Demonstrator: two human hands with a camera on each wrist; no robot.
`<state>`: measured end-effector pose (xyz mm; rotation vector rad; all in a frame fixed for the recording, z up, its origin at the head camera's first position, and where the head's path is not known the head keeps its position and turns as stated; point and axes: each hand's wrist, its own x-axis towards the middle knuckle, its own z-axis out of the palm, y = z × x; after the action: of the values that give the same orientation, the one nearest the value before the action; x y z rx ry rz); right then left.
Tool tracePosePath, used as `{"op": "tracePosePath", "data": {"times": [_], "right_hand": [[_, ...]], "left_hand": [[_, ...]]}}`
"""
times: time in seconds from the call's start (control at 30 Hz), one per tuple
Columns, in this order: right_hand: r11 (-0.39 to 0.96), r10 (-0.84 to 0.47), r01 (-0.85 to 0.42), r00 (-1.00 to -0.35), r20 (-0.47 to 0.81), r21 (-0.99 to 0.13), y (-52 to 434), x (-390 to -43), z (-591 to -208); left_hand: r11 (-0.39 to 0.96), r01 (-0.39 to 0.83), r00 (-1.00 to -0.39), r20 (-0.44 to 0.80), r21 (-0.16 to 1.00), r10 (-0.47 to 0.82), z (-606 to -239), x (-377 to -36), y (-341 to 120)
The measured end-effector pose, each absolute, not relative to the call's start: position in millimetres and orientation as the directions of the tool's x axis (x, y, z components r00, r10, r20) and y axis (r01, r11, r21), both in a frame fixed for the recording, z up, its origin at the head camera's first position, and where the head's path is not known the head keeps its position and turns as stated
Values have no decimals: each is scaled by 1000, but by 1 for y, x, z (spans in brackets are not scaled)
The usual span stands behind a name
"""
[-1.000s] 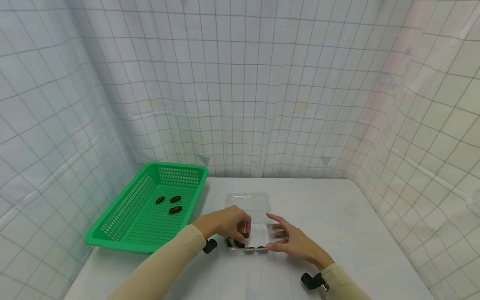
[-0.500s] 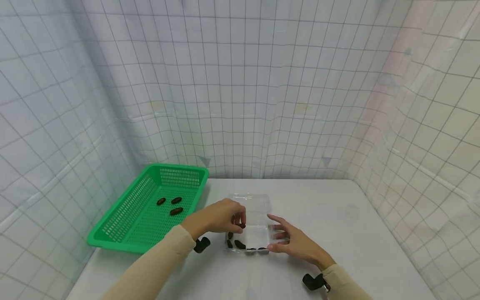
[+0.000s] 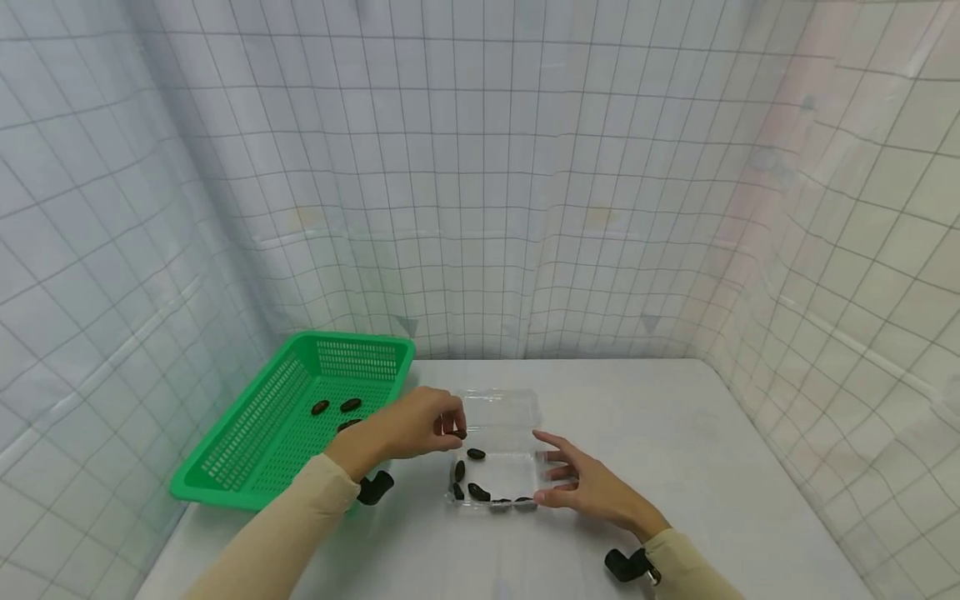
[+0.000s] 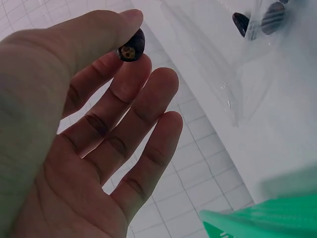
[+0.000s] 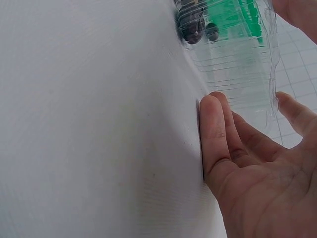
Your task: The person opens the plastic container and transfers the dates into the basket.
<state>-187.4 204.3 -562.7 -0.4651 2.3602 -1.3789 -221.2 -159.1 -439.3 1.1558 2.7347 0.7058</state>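
Note:
My left hand (image 3: 427, 421) is above the left back corner of a clear plastic box (image 3: 517, 475), pinching a dark brown date (image 4: 138, 42) between thumb and fingertips. The date's stem end faces the left wrist camera. Inside the box several dates (image 3: 478, 492) lie along the front and left side; one more date (image 3: 476, 454) is near its back left. My right hand (image 3: 588, 487) is at the box's right side with fingers spread, thumb by the front corner. In the right wrist view, extended fingers (image 5: 213, 124) lie low against the table beside the box.
The box's clear lid (image 3: 498, 408) is folded back behind it. To the left stands a green slotted basket (image 3: 217, 498) with a few dates (image 3: 320, 407) in it, one partly behind my left arm. White table (image 3: 660, 417); gridded white sheeting (image 3: 480, 208) encloses it.
My left hand has risen out of the box and moved left and back, pinching a date. Dates at the box's left side have come into view. My right hand stays beside the box.

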Motion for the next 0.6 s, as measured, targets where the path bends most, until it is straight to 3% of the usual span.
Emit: {"op": "tracePosePath", "data": {"times": [0.6], "right_hand": [[469,-458,-89,-875,-155,-879,207,-189,-568]], "left_hand": [[685,573,-800,125,449,587,-432,-219,-215]]}}
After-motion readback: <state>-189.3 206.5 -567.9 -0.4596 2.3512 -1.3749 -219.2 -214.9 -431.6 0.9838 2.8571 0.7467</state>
